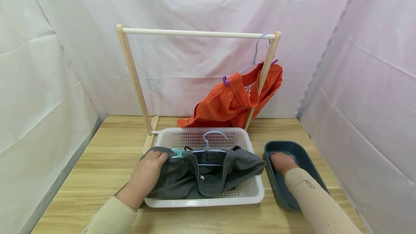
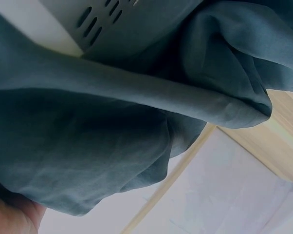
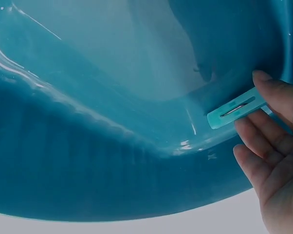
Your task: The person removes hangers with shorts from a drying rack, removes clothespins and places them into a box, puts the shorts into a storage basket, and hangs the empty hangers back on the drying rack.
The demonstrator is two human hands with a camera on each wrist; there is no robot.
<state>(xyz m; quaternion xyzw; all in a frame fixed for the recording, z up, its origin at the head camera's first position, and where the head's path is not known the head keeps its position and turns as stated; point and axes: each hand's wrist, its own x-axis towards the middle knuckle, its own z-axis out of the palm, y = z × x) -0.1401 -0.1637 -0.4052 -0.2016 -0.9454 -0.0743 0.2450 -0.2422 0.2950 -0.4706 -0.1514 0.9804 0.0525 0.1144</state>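
Note:
Dark grey pants (image 1: 182, 181) with an elastic waistband lie over the white basket (image 1: 204, 203), a light blue hanger (image 1: 208, 143) set inside their waist. A teal clothespin (image 1: 177, 153) clips the left part of the waistband to the hanger. Beside that clip my left hand (image 1: 147, 172) holds the pants' fabric, its fingers curled over the edge; the left wrist view shows mostly draped grey cloth (image 2: 78, 141). Down inside the dark blue tray (image 1: 279, 190), my right hand (image 3: 278, 156) pinches another teal clothespin (image 3: 236, 108) between thumb and fingers.
Behind the basket stands a wooden rack (image 1: 195, 33). Orange pants (image 1: 224, 100) hang at its right end from a blue hanger, held by purple clothespins (image 1: 225, 81). White cloth walls (image 1: 367, 82) enclose the wooden table (image 1: 97, 161) on the left, right and back.

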